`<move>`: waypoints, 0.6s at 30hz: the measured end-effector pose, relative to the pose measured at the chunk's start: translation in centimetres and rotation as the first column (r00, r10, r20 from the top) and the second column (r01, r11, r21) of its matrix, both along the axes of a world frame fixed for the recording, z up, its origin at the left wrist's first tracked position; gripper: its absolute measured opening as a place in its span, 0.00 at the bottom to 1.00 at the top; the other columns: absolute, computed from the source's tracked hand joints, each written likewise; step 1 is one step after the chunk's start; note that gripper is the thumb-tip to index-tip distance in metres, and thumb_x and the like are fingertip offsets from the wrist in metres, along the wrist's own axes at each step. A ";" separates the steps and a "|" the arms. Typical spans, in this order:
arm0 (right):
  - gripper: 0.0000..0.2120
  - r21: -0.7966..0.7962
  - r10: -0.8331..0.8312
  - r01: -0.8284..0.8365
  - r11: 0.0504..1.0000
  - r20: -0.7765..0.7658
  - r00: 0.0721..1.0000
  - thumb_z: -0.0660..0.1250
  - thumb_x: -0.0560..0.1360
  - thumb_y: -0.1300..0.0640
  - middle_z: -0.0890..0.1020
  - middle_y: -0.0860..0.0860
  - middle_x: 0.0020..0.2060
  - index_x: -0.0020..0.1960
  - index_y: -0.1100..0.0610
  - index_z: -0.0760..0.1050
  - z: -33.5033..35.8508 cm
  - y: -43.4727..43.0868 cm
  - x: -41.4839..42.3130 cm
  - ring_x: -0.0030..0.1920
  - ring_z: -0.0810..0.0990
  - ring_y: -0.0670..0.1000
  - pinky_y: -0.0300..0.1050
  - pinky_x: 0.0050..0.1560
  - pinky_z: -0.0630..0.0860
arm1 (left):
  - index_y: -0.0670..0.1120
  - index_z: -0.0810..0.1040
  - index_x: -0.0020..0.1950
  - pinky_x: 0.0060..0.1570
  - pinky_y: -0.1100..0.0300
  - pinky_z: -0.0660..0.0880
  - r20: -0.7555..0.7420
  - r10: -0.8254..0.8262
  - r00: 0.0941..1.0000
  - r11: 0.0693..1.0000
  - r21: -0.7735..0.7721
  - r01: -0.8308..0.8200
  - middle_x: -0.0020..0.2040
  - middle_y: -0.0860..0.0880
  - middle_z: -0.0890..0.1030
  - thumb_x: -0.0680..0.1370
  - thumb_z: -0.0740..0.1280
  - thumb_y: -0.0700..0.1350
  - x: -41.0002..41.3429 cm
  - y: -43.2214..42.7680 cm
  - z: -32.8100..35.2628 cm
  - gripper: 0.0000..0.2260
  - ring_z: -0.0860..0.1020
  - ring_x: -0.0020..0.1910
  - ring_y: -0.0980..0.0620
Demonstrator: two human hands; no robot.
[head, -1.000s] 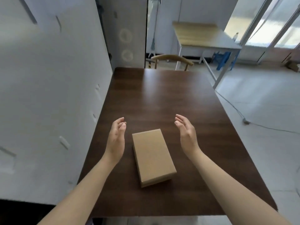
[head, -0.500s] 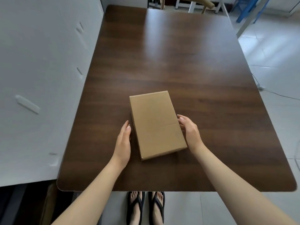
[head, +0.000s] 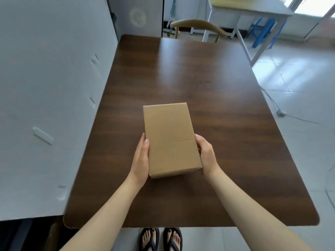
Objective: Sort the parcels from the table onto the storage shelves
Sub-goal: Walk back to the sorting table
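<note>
Dark wooden table (head: 181, 78) is filling most of the view, its left edge running along a white wall panel (head: 45, 87). One cardboard parcel (head: 170, 138) is sitting near the front middle of the table, long axis pointing away from the person, closed, plain brown, with a seam crossing its top.

The left hand (head: 141, 156) is gripping the parcel's left long side, palm pressing against it and thumb lying over the top edge. The right hand (head: 206, 154) is gripping the opposite long side, thumb resting on the top edge and fingers curling round the side. Both hands are holding the half of the parcel nearer the person. Whether the parcel is resting on the table or clearing it cannot be told.

A wooden chair (head: 197, 26) is standing at the far end of the table. Beyond it a light-topped desk (head: 253, 9) is standing over a blue stool (head: 262, 31). A cable (head: 272, 102) is trailing across the tiled floor (head: 299, 78) to the right. Two feet in dark sandals (head: 159, 240) are showing below the near table edge.
</note>
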State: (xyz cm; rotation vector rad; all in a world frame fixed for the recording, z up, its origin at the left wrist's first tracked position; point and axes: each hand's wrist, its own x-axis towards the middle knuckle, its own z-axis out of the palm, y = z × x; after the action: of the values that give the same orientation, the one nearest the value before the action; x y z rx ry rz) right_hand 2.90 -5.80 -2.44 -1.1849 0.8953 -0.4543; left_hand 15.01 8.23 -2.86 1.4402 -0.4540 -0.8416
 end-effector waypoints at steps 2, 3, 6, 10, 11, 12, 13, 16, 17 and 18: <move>0.22 -0.039 -0.008 0.010 0.999 0.048 0.999 0.58 0.74 0.47 0.84 0.60 0.51 0.57 0.61 0.80 3.3 -1.1 0.6 0.50 0.80 0.53 0.52 0.51 0.74 | 0.48 0.63 0.74 0.65 0.55 0.70 0.036 0.002 0.999 0.999 -0.054 0.000 0.67 0.50 0.75 0.77 0.52 0.58 0.8 -1.2 3.3 0.27 0.73 0.66 0.53; 0.22 -0.066 -0.011 0.016 0.998 0.077 0.997 0.58 0.74 0.47 0.84 0.58 0.49 0.57 0.60 0.80 5.2 -1.6 1.0 0.49 0.80 0.53 0.51 0.50 0.74 | 0.48 0.63 0.75 0.65 0.55 0.70 0.058 0.004 0.998 0.997 -0.082 0.001 0.68 0.50 0.75 0.78 0.52 0.58 1.2 -1.9 5.2 0.27 0.73 0.67 0.52; 0.22 -0.158 -0.019 0.046 0.986 0.168 0.986 0.57 0.74 0.47 0.84 0.54 0.48 0.57 0.59 0.80 11.9 -3.2 1.9 0.49 0.80 0.53 0.51 0.50 0.74 | 0.48 0.61 0.76 0.69 0.49 0.68 0.135 0.007 0.991 0.985 -0.171 0.016 0.70 0.49 0.73 0.76 0.53 0.62 2.3 -3.7 11.7 0.31 0.72 0.68 0.52; 0.20 -0.304 -0.034 0.121 0.945 0.277 0.960 0.58 0.77 0.49 0.84 0.49 0.42 0.58 0.60 0.79 21.7 -4.6 2.1 0.44 0.80 0.49 0.49 0.49 0.75 | 0.48 0.63 0.74 0.63 0.53 0.74 0.256 -0.010 0.966 0.938 -0.333 0.098 0.67 0.48 0.74 0.77 0.53 0.58 3.3 -5.7 21.2 0.28 0.75 0.64 0.51; 0.18 -0.341 -0.033 0.142 0.929 0.306 0.952 0.57 0.79 0.51 0.84 0.49 0.42 0.57 0.59 0.80 24.0 -4.8 2.0 0.44 0.81 0.48 0.48 0.48 0.75 | 0.48 0.63 0.74 0.61 0.56 0.75 0.293 -0.007 0.956 0.923 -0.366 0.119 0.66 0.48 0.75 0.77 0.52 0.57 3.3 -6.2 23.5 0.27 0.76 0.63 0.52; 0.16 -0.376 -0.031 0.166 0.912 0.339 0.940 0.56 0.80 0.52 0.84 0.48 0.41 0.54 0.58 0.80 26.1 -5.0 1.9 0.43 0.81 0.46 0.45 0.47 0.76 | 0.48 0.63 0.74 0.60 0.59 0.76 0.328 0.008 0.945 0.912 -0.391 0.128 0.66 0.48 0.75 0.78 0.52 0.57 3.4 -6.5 25.6 0.27 0.75 0.64 0.52; 0.15 -0.400 -0.029 0.189 0.897 0.373 0.927 0.56 0.81 0.53 0.84 0.47 0.39 0.51 0.57 0.81 28.3 -5.1 1.8 0.41 0.81 0.44 0.43 0.44 0.76 | 0.47 0.62 0.75 0.59 0.61 0.76 0.359 0.026 0.933 0.898 -0.418 0.136 0.66 0.48 0.75 0.79 0.52 0.56 3.4 -6.8 27.7 0.26 0.75 0.64 0.54; 0.14 -0.447 -0.016 0.252 0.859 0.468 0.884 0.57 0.80 0.53 0.81 0.42 0.32 0.43 0.53 0.79 33.9 -5.0 1.3 0.33 0.78 0.40 0.40 0.38 0.73 | 0.43 0.63 0.73 0.48 0.71 0.75 0.429 0.067 0.901 0.840 -0.511 0.181 0.60 0.51 0.76 0.84 0.49 0.45 2.9 -7.3 33.6 0.18 0.79 0.53 0.66; 0.13 -0.459 -0.005 0.269 0.847 0.498 0.867 0.57 0.80 0.53 0.80 0.43 0.32 0.43 0.53 0.78 35.6 -4.9 1.1 0.33 0.77 0.40 0.40 0.38 0.72 | 0.43 0.65 0.71 0.46 0.72 0.75 0.461 0.073 0.884 0.821 -0.531 0.209 0.58 0.51 0.77 0.84 0.48 0.42 2.6 -7.4 35.4 0.17 0.79 0.49 0.67; 0.12 -0.474 0.009 0.283 0.834 0.525 0.851 0.59 0.79 0.51 0.80 0.45 0.34 0.44 0.53 0.79 37.1 -4.8 1.0 0.35 0.78 0.42 0.41 0.39 0.72 | 0.43 0.67 0.69 0.45 0.72 0.75 0.492 0.080 0.867 0.802 -0.549 0.237 0.56 0.51 0.77 0.84 0.48 0.41 2.3 -7.4 37.0 0.16 0.79 0.47 0.67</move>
State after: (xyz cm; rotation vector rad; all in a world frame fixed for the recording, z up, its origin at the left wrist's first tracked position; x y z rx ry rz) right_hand 3.92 -10.63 34.65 -1.4081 0.3888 -1.1473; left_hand 17.30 0.84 34.17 1.0205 -1.0823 -0.3159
